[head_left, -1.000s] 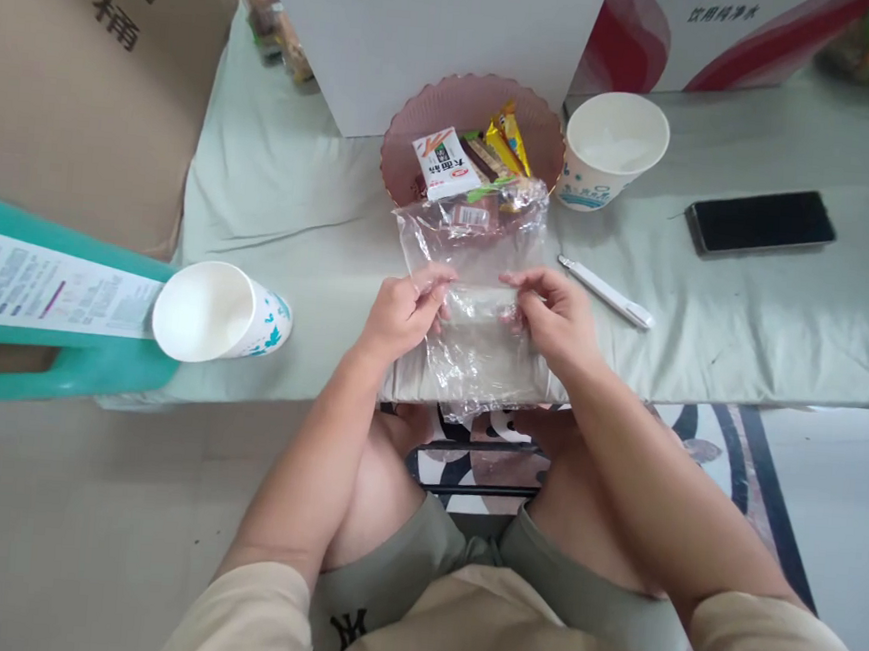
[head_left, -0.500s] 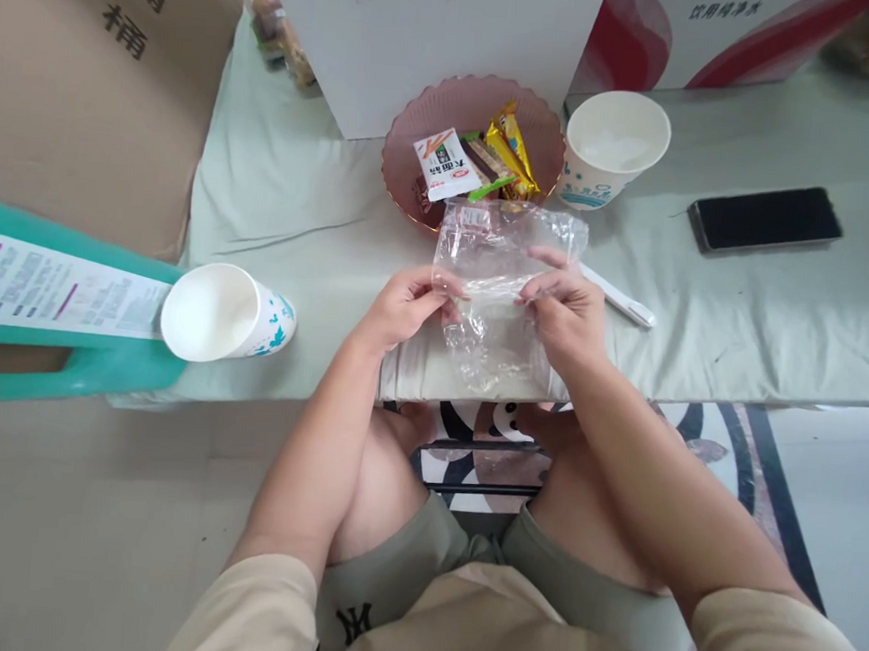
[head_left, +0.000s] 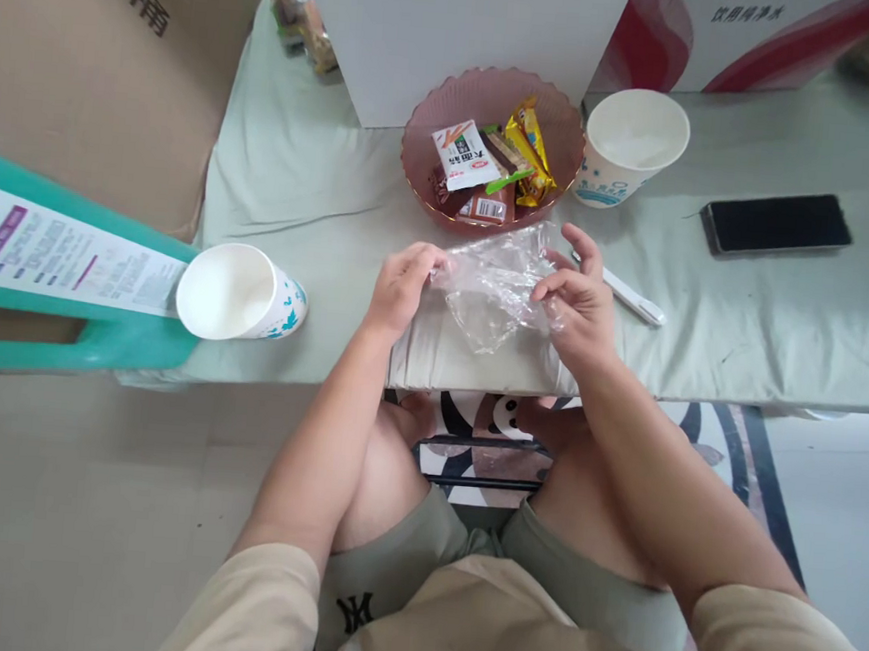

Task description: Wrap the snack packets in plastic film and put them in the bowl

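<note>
A crumpled clear plastic bag (head_left: pixel 494 285) is stretched between my hands, just above the cloth near the front edge. My left hand (head_left: pixel 405 288) pinches its left end, thumb against fingers. My right hand (head_left: pixel 581 302) holds the right side between thumb and fingers, with another finger raised. Right behind the bag stands a pink scalloped bowl (head_left: pixel 425 154) with several wrapped snacks, among them a white packet (head_left: pixel 466 155) and a yellow packet (head_left: pixel 533 148). A white pen-like stick (head_left: pixel 636 299) lies beside my right hand, partly hidden by it.
One paper cup (head_left: pixel 226 292) stands at the left by a green-edged carton (head_left: pixel 71 252); another paper cup (head_left: pixel 634 141) is right of the bowl. A phone (head_left: pixel 779 224) lies at the right. A white box (head_left: pixel 464 37) and a brown carton (head_left: pixel 115 80) stand behind.
The plastic bag has been drawn down and bunched narrower, uncovering the bowl's front rim. My left hand has turned, and the fingers of my right hand have lifted. The view has shifted slightly.
</note>
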